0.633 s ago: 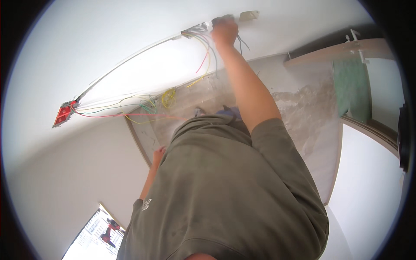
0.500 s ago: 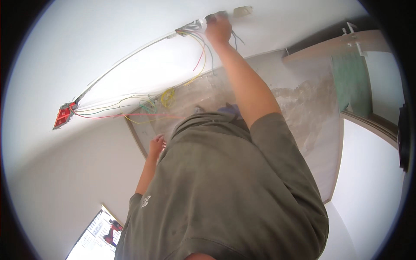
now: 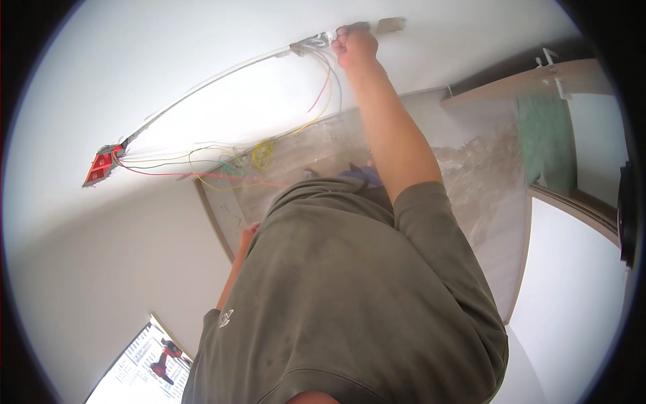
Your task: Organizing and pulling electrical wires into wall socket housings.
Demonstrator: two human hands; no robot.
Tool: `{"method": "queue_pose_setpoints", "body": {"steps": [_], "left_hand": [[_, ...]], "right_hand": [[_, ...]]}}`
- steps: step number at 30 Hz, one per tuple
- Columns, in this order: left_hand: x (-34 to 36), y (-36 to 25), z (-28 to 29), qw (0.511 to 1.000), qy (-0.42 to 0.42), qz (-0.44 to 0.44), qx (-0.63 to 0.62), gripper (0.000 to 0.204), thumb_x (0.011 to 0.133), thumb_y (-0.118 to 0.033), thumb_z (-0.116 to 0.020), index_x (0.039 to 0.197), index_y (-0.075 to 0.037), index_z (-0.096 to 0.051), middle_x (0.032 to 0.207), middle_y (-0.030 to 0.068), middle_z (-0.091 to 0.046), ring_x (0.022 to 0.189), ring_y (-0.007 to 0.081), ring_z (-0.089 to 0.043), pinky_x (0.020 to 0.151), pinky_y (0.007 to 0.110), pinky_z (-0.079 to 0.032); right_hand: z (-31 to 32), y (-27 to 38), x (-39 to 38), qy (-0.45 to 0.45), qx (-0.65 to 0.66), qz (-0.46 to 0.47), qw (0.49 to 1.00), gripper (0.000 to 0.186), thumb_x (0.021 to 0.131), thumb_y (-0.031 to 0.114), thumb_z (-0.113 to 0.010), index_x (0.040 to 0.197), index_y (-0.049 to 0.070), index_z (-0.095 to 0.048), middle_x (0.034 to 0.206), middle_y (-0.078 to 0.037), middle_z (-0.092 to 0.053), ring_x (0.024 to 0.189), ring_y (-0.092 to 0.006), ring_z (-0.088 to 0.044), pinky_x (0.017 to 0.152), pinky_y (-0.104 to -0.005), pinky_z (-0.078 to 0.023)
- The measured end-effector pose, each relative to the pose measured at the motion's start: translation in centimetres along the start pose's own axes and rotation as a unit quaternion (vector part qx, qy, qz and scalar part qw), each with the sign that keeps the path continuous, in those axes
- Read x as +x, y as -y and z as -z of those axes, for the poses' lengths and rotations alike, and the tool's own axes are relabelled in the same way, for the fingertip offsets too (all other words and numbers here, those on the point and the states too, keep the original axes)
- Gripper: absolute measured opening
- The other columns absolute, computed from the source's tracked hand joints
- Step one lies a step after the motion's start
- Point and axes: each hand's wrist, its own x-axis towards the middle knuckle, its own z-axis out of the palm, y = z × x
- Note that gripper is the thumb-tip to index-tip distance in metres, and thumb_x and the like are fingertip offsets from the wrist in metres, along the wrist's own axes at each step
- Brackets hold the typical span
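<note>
My right hand (image 3: 355, 46) reaches up to the white wall with its fingers curled at a dark cut-out (image 3: 362, 27). What they hold, if anything, is hidden. Just left of it, a ragged opening (image 3: 308, 45) in the wall lets out several loose wires (image 3: 330, 81), red, yellow and dark. Low at my left side, my left hand (image 3: 249, 232) is partly covered by my shirt, and its fingers do not show clearly. A red double wall box (image 3: 103, 165) sits in the wall at the far left, with coloured wires (image 3: 168, 168) trailing from it.
A narrow groove (image 3: 202, 84) runs along the wall between box and openings. A yellow wire coil (image 3: 263, 153) lies low by the wall, above a dusty floor (image 3: 471, 168). Green cloth (image 3: 544, 135) hangs at the right. A sheet with pictured red tools (image 3: 145, 360) is at the lower left.
My right hand has shifted slightly right and down in the picture, along with the wall. My left hand has dropped lower and is now more hidden by the shirt.
</note>
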Motion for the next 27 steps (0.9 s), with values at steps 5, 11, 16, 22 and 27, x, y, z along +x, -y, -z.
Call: {"method": "queue_pose_setpoints", "body": {"steps": [5,11,16,22,27], "left_hand": [[-0.9,1.8,0.1,0.996,0.001,0.06,0.065,0.027,0.091,-0.021,-0.059,0.111,-0.005,-0.068,0.095,0.004,-0.07,0.088,0.0093,-0.061,0.079,0.027,-0.047],[-1.1,3.0,1.4,0.998,0.007,0.033,0.058,0.027,0.092,-0.021,-0.058,0.111,-0.006,-0.068,0.092,0.0034,-0.07,0.084,0.0103,-0.062,0.076,0.027,-0.049],[-1.2,-4.2,0.6,0.999,-0.045,0.026,0.006,0.029,0.092,-0.02,-0.058,0.113,-0.002,-0.066,0.081,0.005,-0.069,0.072,0.0124,-0.062,0.067,0.026,-0.049],[-3.7,-9.9,-2.1,0.998,-0.053,-0.014,0.036,0.032,0.092,-0.017,-0.055,0.119,-0.001,-0.062,0.078,0.0052,-0.066,0.067,0.0113,-0.06,0.063,0.025,-0.048],[-5.6,-14.0,-5.6,0.995,-0.078,0.051,-0.018,0.032,0.094,-0.016,-0.051,0.121,-0.001,-0.06,0.078,0.0061,-0.065,0.067,0.0124,-0.06,0.061,0.026,-0.049]], "right_hand": [[0.9,0.3,-0.5,0.025,-0.065,0.054,0.996,0.014,0.089,0.004,-0.042,0.093,0.007,-0.055,0.067,-0.005,-0.055,0.055,-0.0133,-0.049,0.05,-0.0315,-0.04],[4.0,-1.0,-2.3,0.15,-0.198,0.073,0.966,0.015,0.09,0.015,-0.051,0.098,0.006,-0.06,0.063,-0.002,-0.049,0.053,-0.0123,-0.045,0.051,-0.0295,-0.041],[6.5,2.5,-0.6,0.263,-0.17,0.04,0.949,0.017,0.093,0.021,-0.056,0.101,0.007,-0.06,0.068,-0.001,-0.051,0.055,-0.0107,-0.044,0.055,-0.0292,-0.041],[7.9,3.3,-1.7,0.222,-0.28,0.053,0.933,0.034,0.087,0.038,-0.068,0.096,0.007,-0.056,0.062,-0.002,-0.054,0.047,-0.0091,-0.047,0.045,-0.027,-0.044],[7.1,5.1,-2.3,0.237,-0.404,0.07,0.88,0.026,0.087,0.027,-0.068,0.094,0.005,-0.058,0.071,-0.005,-0.059,0.051,-0.0104,-0.051,0.049,-0.0254,-0.044]]}}
